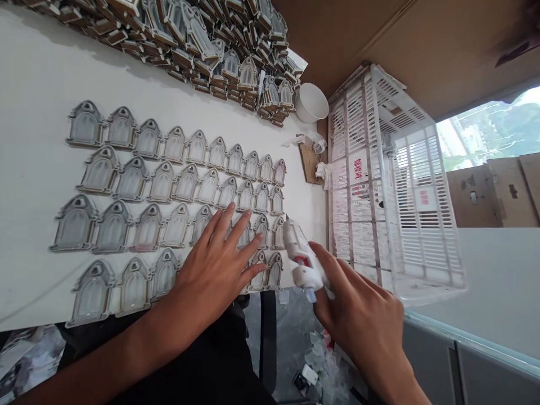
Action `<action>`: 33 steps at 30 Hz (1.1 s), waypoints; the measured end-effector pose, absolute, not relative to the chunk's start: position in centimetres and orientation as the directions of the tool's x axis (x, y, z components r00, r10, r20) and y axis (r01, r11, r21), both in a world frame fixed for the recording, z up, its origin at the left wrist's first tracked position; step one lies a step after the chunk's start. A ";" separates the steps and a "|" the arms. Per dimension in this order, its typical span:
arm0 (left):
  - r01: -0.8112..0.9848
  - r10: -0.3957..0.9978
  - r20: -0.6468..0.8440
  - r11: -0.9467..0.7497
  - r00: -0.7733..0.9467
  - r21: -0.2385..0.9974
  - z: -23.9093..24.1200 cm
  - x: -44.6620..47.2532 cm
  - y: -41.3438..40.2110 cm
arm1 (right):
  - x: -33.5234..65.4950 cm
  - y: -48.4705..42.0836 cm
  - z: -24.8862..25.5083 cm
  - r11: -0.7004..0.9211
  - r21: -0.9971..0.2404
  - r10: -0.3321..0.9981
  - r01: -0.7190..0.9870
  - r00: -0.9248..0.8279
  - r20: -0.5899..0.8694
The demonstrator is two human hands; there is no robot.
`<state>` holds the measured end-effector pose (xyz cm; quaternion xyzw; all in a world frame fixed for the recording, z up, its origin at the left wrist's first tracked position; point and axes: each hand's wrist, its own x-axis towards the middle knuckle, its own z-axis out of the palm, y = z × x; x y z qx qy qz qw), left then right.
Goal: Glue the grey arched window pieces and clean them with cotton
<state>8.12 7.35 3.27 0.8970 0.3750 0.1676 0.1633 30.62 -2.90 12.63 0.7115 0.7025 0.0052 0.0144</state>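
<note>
Rows of small arched, window-shaped pieces (162, 180) with grey frames and pale centres lie on the white table (37, 174). My left hand (219, 256) is spread over the front rows at their right part, hiding several pieces; whether the fingertips touch them I cannot tell. Wrapped around the handle of a white hot glue gun (297, 247) is my right hand (354, 306). The gun's dark nozzle points up and away, close to the right end of the rows. A clear glue stick end shows at its back.
A large heap of similar pieces (202, 45) fills the table's back. A white bowl (312, 103) and a brown board scrap (310, 163) sit right of it. A white plastic crate (358, 185) stands on its side at the right. Plastic litter (320, 360) covers the floor.
</note>
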 end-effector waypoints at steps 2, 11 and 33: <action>0.611 0.726 0.178 -0.664 0.664 0.430 3.3 8.1 7.5 | 31.5 -3.3 12.8 -0.127 -0.147 0.990 0.981 0.118 -0.071; 0.584 0.713 0.191 -0.674 0.675 0.453 3.3 7.4 8.5 | 32.7 -2.8 11.5 -0.682 -0.614 0.730 0.397 0.321 -0.604; 0.589 0.695 0.184 -0.697 0.695 0.410 3.4 7.4 8.1 | 33.5 -2.5 10.6 -0.625 -0.530 0.732 0.573 0.195 -0.653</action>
